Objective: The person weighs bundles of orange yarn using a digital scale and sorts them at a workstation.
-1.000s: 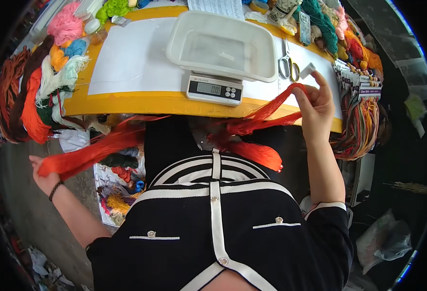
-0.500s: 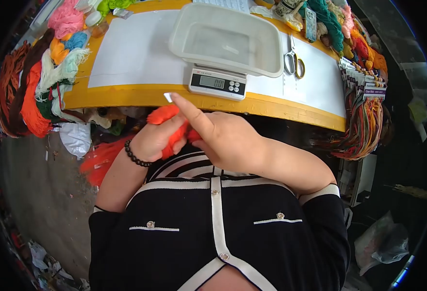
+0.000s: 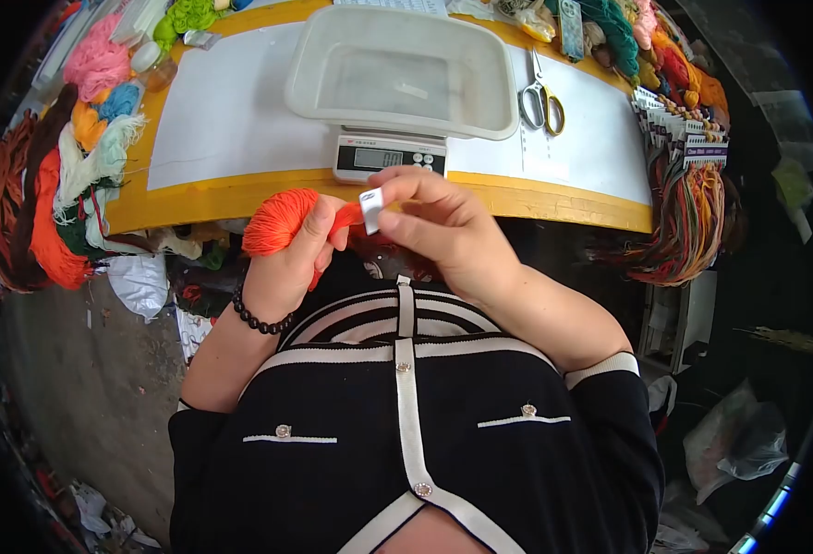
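Note:
My left hand [image 3: 288,263], with a black bead bracelet at the wrist, is closed round a bundle of orange-red yarn [image 3: 282,220]. The bundle's rounded end sticks out to the left of the thumb, and a narrow part of it runs right. At that narrow part, my right hand [image 3: 439,222] pinches a small white tag [image 3: 371,210] with dark print between thumb and fingers. Both hands are in front of the table's near edge, just below a digital scale [image 3: 390,155] that carries a translucent plastic tub [image 3: 309,69].
Scissors [image 3: 543,106] lie right of the tub on white paper [image 3: 231,102]. Coloured yarn [image 3: 92,60] is heaped at the left of the yellow-edged table [image 3: 536,205]. Carded thread skeins [image 3: 688,217] hang over its right edge. A plastic bag [image 3: 734,439] is low on the right.
The yarn's loose strands no longer trail at lower left; its rounded end now shows above my left hand. My right hand has turned and pinches the tag. The view has shifted slightly.

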Demonstrator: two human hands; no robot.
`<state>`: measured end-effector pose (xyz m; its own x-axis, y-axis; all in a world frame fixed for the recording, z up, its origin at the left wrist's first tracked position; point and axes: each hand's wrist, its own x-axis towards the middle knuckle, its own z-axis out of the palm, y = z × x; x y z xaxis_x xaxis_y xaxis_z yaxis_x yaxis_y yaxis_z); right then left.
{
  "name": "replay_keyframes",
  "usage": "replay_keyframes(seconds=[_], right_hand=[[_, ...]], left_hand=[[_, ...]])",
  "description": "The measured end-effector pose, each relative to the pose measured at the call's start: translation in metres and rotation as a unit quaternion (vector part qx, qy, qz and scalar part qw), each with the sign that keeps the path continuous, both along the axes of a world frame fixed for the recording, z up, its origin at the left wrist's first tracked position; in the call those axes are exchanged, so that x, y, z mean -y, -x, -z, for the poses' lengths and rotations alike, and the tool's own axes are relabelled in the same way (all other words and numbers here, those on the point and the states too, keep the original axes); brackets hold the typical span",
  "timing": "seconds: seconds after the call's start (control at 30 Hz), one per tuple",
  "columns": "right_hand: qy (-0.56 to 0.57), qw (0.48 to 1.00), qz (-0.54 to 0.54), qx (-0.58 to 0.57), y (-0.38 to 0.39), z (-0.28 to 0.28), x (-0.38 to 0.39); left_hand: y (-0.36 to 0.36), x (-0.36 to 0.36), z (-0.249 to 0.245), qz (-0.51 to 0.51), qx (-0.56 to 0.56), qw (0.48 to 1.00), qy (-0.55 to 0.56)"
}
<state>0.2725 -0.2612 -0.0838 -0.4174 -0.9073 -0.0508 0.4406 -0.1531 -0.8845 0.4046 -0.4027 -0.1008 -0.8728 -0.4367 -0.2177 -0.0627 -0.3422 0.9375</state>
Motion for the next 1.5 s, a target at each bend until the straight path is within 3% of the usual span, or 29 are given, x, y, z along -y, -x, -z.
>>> replay_keyframes(seconds=[0.1,0.17,0.23,0.37,0.43,0.47,0.5,0.57,0.6,0.63,0.67,0.8,0.83,0.87,0.9,0.93,0.97,1.03,1.07,1.1,1.13,1.17,1.23,1.3,1.33,1.37,1.4,1.43,1.5], right_hand=[[-0.097,0.992,-0.005,-0.075,-0.003,0.004,0.005],[-0.099,0.99,0.006,-0.105,-0.003,0.01,0.008],[-0.065,0.974,0.031,-0.213,-0.004,0.015,0.01],[-0.051,0.977,0.037,-0.203,-0.007,0.016,0.011],[-0.123,0.941,-0.068,-0.307,-0.003,0.011,0.008],[-0.111,0.865,-0.049,-0.488,0.001,0.008,0.007],[-0.111,0.865,-0.048,-0.487,0.003,0.011,0.007],[0.027,0.77,0.07,-0.634,0.005,0.018,0.007],[0.028,0.77,0.071,-0.634,0.005,0.016,0.006],[0.045,0.729,0.095,-0.676,0.003,0.011,0.004],[0.063,0.685,0.119,-0.716,0.001,0.007,0.003],[0.006,0.731,0.143,-0.667,-0.007,0.009,0.008],[0.006,0.731,0.145,-0.667,-0.01,0.01,0.011],[-0.039,0.882,0.104,-0.458,-0.015,0.011,0.013],[-0.079,0.972,0.056,-0.216,-0.017,0.012,0.014],[-0.099,0.989,0.018,-0.107,-0.016,0.002,0.014],[-0.099,0.989,0.017,-0.106,-0.015,0.001,0.014],[-0.116,0.991,0.033,-0.051,-0.013,0.001,0.014],[-0.118,0.991,0.033,-0.051,-0.011,0.005,0.014],[-0.052,0.971,0.083,-0.22,-0.01,0.013,0.015],[0.017,0.915,0.128,-0.381,-0.009,0.016,0.016],[0.017,0.916,0.126,-0.381,-0.009,0.016,0.015],[0.042,0.893,0.11,-0.435,-0.01,0.012,0.012],[0.026,0.891,0.099,-0.441,-0.01,0.016,0.011],[-0.019,0.97,0.079,-0.23,-0.015,0.017,0.012],[-0.064,0.996,0.055,-0.005,-0.017,0.016,0.013],[-0.103,0.992,0.045,0.055,-0.015,0.011,0.013],[-0.104,0.992,0.045,0.056,-0.014,0.013,0.014],[-0.134,0.989,0.042,-0.053,-0.011,0.018,0.017]], left_hand=[[-0.003,0.0,-0.002,0.019,-0.012,0.999,-0.036],[-0.002,-0.003,-0.009,0.035,0.015,0.994,0.099],[-0.003,-0.004,-0.005,0.026,0.028,0.99,0.138],[-0.006,-0.001,-0.008,0.042,0.017,0.974,0.221],[-0.005,0.001,-0.009,0.052,-0.005,0.951,0.305],[-0.005,0.002,-0.009,0.059,-0.028,0.92,0.386],[-0.007,0.003,-0.007,0.06,-0.027,0.92,0.387],[-0.009,0.004,-0.001,0.033,-0.036,0.936,0.347],[-0.011,0.009,-0.003,0.033,-0.036,0.936,0.348],[-0.013,0.015,-0.01,0.062,0.017,0.991,0.12],[-0.014,0.019,-0.014,0.086,0.068,0.987,-0.116],[-0.014,0.006,-0.008,0.028,0.008,0.993,-0.118],[-0.014,0.003,-0.007,0.011,-0.003,0.999,-0.03],[-0.014,0.0,-0.006,-0.007,-0.014,0.998,0.059],[-0.01,-0.001,-0.002,-0.006,-0.014,0.998,0.059],[-0.005,-0.001,0.002,-0.034,-0.063,0.968,0.24],[-0.002,-0.001,0.004,-0.061,-0.109,0.903,0.412],[-0.002,-0.004,0.003,-0.057,-0.09,0.916,0.387],[-0.002,-0.004,0.0,-0.044,-0.034,0.988,0.144],[-0.002,-0.004,-0.003,-0.029,0.023,0.993,-0.11],[-0.001,0.003,-0.008,0.041,0.065,0.963,-0.259],[-0.003,0.011,-0.002,0.039,0.065,0.963,-0.26],[-0.004,0.019,0.007,0.163,0.047,0.882,-0.44],[-0.002,0.013,0.001,0.125,0.05,0.879,-0.457],[-0.001,0.009,-0.001,0.085,0.046,0.946,-0.311],[0.0,0.005,-0.003,0.042,0.041,0.986,-0.156],[0.002,0.001,-0.007,0.027,0.022,0.986,0.166],[0.003,0.0,-0.009,0.026,0.022,0.986,0.165],[0.006,0.0,-0.01,0.039,-0.045,0.859,0.509]])
